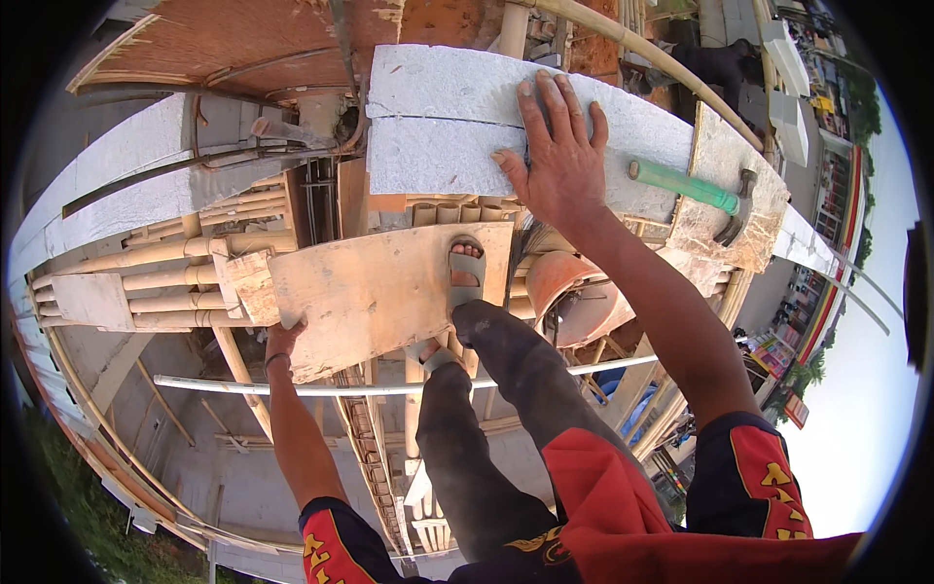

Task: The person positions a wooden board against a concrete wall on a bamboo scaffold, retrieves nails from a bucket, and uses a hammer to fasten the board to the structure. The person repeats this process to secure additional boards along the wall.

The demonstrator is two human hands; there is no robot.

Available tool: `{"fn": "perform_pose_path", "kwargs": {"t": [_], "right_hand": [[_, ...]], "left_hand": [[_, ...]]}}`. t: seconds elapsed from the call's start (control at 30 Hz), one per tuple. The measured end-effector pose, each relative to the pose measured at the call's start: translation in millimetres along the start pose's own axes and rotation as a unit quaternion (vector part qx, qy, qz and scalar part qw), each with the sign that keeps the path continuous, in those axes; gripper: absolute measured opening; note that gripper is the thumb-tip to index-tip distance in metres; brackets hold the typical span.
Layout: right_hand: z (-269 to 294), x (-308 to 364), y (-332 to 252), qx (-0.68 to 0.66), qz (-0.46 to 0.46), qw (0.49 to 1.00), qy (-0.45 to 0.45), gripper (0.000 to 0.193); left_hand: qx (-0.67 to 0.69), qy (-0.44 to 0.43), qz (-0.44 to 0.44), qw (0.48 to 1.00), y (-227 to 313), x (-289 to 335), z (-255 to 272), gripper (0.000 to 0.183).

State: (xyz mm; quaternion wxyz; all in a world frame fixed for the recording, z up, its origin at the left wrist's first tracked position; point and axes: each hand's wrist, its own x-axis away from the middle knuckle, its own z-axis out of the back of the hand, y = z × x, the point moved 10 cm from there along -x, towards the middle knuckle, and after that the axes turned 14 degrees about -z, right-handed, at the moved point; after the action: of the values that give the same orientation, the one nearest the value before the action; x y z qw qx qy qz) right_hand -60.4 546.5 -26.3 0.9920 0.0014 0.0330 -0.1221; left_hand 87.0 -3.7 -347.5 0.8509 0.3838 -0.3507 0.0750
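Note:
My left hand (282, 343) grips the near left corner of a plywood board (375, 287), with its fingers partly hidden at the edge. One sandaled foot (467, 268) of mine stands on that board's right end. Farther off, my right hand (564, 161) lies with spread fingers on a whitish panel (438, 156) that has a dark straight line along it. To the right of this hand is a claw hammer (696, 190) with a green handle. Its head rests over a smaller, stained piece of plywood (744, 185).
Bamboo poles (175, 302) form a framework under and around me, with gaps showing a lower level. A thin pale strip (409, 389) crosses near my legs. An orange-brown round container (579, 297) sits below my right arm. Another whitish panel (117, 165) and reddish plywood (243, 44) lie far left.

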Motion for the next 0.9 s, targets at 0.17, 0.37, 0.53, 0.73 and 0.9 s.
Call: {"fn": "perform_pose_path", "kwargs": {"t": [0.17, 0.37, 0.53, 0.73, 0.9], "right_hand": [[0, -4, 4, -0.01, -0.004, 1.0, -0.017, 0.075], [3, -3, 6, -0.021, -0.008, 0.999, -0.036, 0.071], [8, 0, 3, -0.025, -0.01, 1.0, 0.002, 0.07], [5, 1, 5, -0.016, -0.007, 0.999, 0.039, 0.067], [5, 7, 5, -0.031, 0.004, 0.997, 0.067, 0.065]], "left_hand": [[0.013, -0.038, 0.06, 0.997, 31, 39, -7, 0.041], [-0.021, 0.046, -0.092, 0.995, 153, 124, -36, 0.035], [-0.164, 0.131, -0.076, 0.975, 231, 182, -85, 0.03], [-0.249, 0.049, -0.13, 0.958, 325, 231, -219, 0.032], [-0.275, 0.081, -0.152, 0.946, 344, 235, -255, 0.031]]}}
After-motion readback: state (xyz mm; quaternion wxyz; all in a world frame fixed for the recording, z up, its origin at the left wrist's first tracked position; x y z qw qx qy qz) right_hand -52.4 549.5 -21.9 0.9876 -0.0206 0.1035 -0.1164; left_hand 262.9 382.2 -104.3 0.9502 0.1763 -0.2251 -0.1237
